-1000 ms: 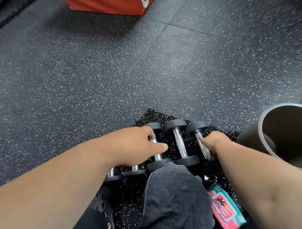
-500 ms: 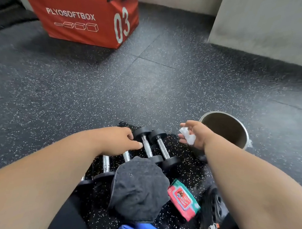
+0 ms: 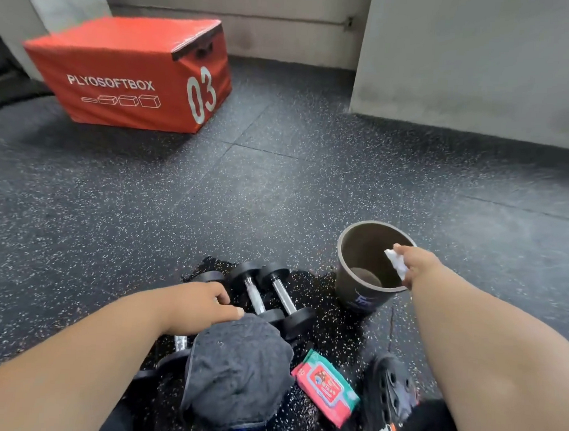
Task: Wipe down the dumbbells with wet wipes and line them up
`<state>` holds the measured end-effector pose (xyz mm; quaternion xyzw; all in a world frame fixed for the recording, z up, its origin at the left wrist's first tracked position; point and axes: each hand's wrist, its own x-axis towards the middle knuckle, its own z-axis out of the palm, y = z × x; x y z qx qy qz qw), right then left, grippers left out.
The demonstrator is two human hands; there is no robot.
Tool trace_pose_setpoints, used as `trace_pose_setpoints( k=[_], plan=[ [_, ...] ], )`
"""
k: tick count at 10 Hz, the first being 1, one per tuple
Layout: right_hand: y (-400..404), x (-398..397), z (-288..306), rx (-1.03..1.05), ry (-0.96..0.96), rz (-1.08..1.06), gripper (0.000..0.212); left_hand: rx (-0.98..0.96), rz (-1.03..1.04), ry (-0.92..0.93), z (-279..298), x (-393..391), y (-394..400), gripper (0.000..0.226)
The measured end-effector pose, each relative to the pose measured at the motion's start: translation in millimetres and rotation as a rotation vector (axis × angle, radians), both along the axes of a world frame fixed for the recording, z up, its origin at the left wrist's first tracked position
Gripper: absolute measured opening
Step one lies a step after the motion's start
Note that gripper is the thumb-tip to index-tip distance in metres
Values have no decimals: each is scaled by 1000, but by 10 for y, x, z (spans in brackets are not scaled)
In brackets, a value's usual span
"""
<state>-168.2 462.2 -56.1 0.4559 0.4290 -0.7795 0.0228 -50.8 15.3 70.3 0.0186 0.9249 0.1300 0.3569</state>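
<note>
Several small black dumbbells [image 3: 267,295] with chrome handles lie side by side on the speckled rubber floor. My left hand [image 3: 198,304] rests over the left ones, fingers curled around a handle that it mostly hides. My right hand [image 3: 415,263] holds a crumpled white wet wipe [image 3: 396,261] over the mouth of a dark round bin [image 3: 355,282]. A red and green pack of wet wipes [image 3: 325,386] lies on the floor near my knee.
My knee in dark grey cloth [image 3: 235,371] covers the near ends of the dumbbells. A black shoe [image 3: 386,393] sits at the lower right. A red plyo soft box [image 3: 130,74] stands at the far left, a grey wall [image 3: 469,60] behind.
My right hand has lifted away from the dumbbells with the used wipe and moved right, over the bin. The view has tilted up. My left hand stays on the dumbbells.
</note>
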Motion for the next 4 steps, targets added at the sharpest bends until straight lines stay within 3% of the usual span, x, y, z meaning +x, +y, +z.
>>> trace_pose_setpoints(
  k=[1,2,3,4],
  plan=[
    [28,21,-24,150,-95,141,39,-1,12,-9,-59,-19,-13,45],
    [9,-85,-13,212,-86,207,4,4,12,-24,-82,-84,-15,47],
    [6,-248,-126,296,-18,226,17,8,31,-32,-121,-144,-27,51],
    [44,-352,-237,603,-185,306,54,10,47,-19,-152,-208,-32,53]
  ],
)
